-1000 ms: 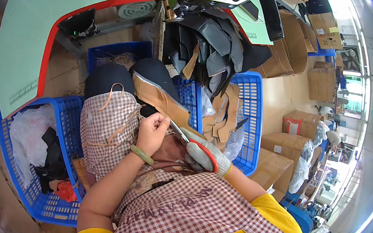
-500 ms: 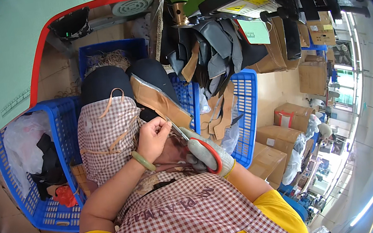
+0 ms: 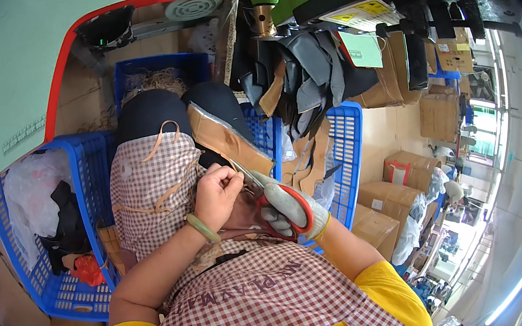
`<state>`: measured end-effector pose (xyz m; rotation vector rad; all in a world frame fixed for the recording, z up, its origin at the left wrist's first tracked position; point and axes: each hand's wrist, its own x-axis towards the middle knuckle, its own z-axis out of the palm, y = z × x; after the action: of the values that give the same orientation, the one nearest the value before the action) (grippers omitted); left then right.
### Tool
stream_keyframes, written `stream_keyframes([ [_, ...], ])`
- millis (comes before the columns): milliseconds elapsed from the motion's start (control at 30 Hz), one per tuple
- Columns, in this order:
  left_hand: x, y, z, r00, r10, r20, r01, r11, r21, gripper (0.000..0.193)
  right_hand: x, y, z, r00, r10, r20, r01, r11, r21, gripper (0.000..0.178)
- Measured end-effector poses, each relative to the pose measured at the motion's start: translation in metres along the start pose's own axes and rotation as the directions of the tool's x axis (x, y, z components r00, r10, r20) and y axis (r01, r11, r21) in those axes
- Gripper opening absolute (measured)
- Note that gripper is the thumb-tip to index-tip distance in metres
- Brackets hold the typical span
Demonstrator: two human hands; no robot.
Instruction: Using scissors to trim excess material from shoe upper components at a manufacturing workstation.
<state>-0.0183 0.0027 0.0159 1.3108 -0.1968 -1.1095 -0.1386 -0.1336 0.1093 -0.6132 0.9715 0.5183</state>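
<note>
Pale green table (image 3: 18, 84) with red edging up front, blue baskets (image 3: 350, 125) both sides, cartons (image 3: 392, 200) off right. Tan piece (image 3: 225, 133) lies on the lap (image 3: 150, 170); left hand (image 3: 218, 197) has its fingers pinched together right by it, can't tell on what. Gloved right hand (image 3: 283, 208) is wrapped around red-handled scissors (image 3: 308, 206).

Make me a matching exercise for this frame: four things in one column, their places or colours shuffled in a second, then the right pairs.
Column one
1. Scissors
2. Bangle
3. Table
4. Red plastic

Column two
A. Pale green with a red edge
B. Inside the blue basket on the person's left
C. In the gloved right hand
D. Around the wrist of the bare left hand

Right pairs: 1-C, 2-D, 3-A, 4-B
</note>
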Motion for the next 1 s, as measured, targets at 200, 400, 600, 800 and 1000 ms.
stream_keyframes([
  [200,-0.005,0.009,0.005,0.891,0.427,-0.152,-0.280,0.782,0.557,0.011,0.005,-0.001,-0.009,1.000,0.001,0.027,-0.001,1.000,0.020,0.063],
  [400,-0.007,0.004,0.006,0.916,0.378,-0.131,-0.247,0.793,0.557,0.015,0.007,-0.011,-0.001,1.000,-0.018,0.007,0.018,0.999,-0.047,0.062],
  [600,-0.006,0.004,0.000,0.960,0.255,-0.114,-0.185,0.886,0.425,0.017,0.013,-0.018,-0.003,1.000,-0.016,0.013,0.017,0.995,-0.100,0.061],
  [800,-0.005,0.002,-0.004,0.953,0.287,-0.094,-0.228,0.889,0.398,0.013,0.020,-0.018,-0.012,1.000,0.015,0.019,-0.014,0.996,-0.093,0.062],
  [1000,-0.006,0.006,-0.012,0.980,0.200,-0.019,-0.187,0.941,0.283,0.010,0.027,-0.020,-0.017,0.998,0.017,0.056,-0.012,0.996,-0.094,0.061],
])
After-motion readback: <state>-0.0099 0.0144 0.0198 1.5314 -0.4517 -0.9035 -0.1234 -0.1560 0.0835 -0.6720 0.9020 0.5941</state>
